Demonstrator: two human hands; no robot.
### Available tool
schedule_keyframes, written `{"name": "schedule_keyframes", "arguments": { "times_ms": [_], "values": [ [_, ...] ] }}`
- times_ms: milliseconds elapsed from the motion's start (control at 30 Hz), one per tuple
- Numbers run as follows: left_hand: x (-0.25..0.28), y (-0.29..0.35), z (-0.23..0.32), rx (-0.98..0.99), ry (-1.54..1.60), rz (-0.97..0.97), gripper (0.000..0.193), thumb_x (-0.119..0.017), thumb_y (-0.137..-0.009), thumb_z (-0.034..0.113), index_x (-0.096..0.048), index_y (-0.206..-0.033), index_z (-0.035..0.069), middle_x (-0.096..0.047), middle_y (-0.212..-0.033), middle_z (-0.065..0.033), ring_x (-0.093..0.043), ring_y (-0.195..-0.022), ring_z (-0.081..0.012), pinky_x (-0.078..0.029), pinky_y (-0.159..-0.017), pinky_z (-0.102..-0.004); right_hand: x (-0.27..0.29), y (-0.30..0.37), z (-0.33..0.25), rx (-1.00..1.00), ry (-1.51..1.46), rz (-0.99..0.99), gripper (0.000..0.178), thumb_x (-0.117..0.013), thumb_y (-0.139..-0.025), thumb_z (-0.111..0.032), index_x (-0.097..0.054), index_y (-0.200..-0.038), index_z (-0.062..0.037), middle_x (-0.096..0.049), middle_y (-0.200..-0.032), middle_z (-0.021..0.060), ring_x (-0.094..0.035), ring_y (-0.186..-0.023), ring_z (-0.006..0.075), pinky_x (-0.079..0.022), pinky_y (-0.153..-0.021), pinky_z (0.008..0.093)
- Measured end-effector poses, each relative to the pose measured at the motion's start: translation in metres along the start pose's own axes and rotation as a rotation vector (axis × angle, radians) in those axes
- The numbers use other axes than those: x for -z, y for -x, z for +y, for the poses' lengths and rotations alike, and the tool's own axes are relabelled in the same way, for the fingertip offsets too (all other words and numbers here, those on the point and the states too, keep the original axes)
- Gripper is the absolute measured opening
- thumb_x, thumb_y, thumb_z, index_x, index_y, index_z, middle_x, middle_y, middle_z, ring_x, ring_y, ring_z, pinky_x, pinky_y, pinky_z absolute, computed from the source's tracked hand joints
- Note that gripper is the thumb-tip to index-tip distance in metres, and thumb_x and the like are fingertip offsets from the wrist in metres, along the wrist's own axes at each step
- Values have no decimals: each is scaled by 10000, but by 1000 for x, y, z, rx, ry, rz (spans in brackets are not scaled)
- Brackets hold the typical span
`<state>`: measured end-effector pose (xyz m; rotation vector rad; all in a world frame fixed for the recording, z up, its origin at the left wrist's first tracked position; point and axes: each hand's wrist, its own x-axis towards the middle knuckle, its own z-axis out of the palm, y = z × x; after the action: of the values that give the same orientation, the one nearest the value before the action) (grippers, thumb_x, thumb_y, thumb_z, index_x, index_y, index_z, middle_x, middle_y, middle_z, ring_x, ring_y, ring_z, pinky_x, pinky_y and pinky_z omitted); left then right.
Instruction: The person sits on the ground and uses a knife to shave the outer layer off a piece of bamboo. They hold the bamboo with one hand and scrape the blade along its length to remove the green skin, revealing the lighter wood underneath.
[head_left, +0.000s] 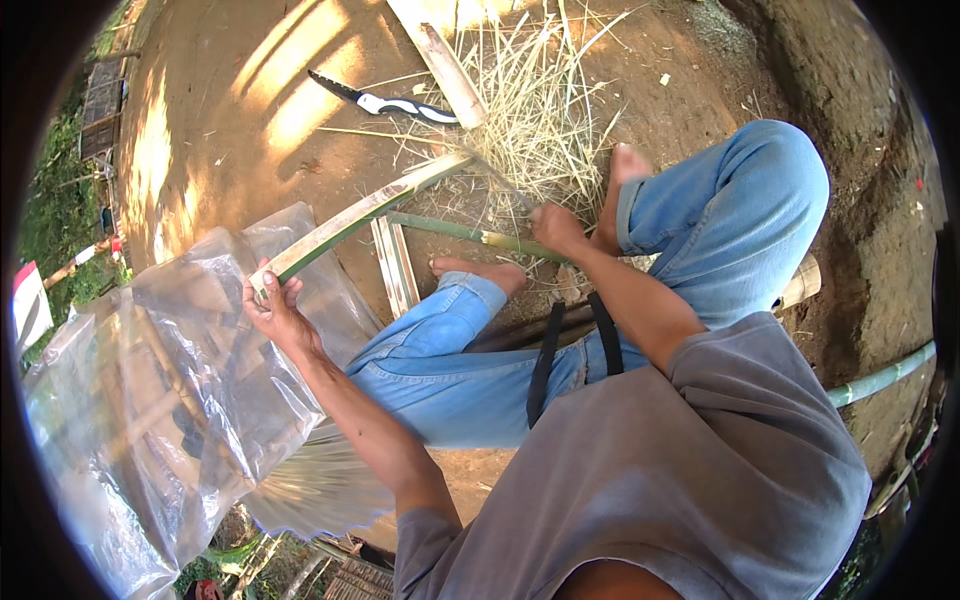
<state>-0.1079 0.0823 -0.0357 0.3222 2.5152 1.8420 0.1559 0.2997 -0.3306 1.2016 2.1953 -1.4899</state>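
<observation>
My left hand (278,312) is closed around the near end of a split bamboo slat (365,210), pale on its upper face and green along its side. The slat slopes up and away to the right. My right hand (557,228) is closed on the handle of a knife (503,182); fingers cover the handle, and the thin blade is smeared by motion. Its tip end reaches the slat's far end. A green bamboo piece (455,229) lies under the slat, running toward my right hand. Pale bamboo shavings (540,95) are heaped just beyond the blade.
A saw (385,104) with a black blade and white-and-black handle lies on the dirt beside another bamboo slat (440,62). Short split pieces (396,268) rest near my bare foot (485,272). Clear plastic sheeting (190,380) spreads at left. A bamboo pole (885,375) is at right.
</observation>
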Motion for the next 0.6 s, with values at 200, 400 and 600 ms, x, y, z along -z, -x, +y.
{"name": "schedule_keyframes", "arguments": {
  "times_ms": [200, 400, 600],
  "values": [
    [22, -9, 5, -107, 61, -76, 576, -689, -942, 198, -389, -1374, -39, -596, -1291, -211, -665, -859, -165, -572, -679, -246, 7, -1, -8, -92, -87, 21, 465, -638, -873, -327, -566, -1161, 30, -664, -1000, 281, -640, -999, 440, -499, -887, 489],
    [62, -33, 82, -248, 116, -379, 668, -694, -920, 234, -362, -1432, -37, -557, -1342, -247, -631, -1061, -205, -531, -703, -252, 22, 14, -54, 246, 119, 30, 971, -698, -840, -518, -222, -1541, -44, -192, -1557, 282, -266, -1409, 475, -411, -1030, 576],
    [24, -75, 155, -230, 211, -631, 812, -618, -930, 434, -294, -1479, -69, -495, -1393, -307, -582, -1217, -273, -523, -855, -298, 45, 43, -115, 497, -173, -314, 824, -630, -869, -640, -426, -1444, -87, -512, -1319, 227, -517, -1190, 377, -457, -969, 567]
  ]
}}
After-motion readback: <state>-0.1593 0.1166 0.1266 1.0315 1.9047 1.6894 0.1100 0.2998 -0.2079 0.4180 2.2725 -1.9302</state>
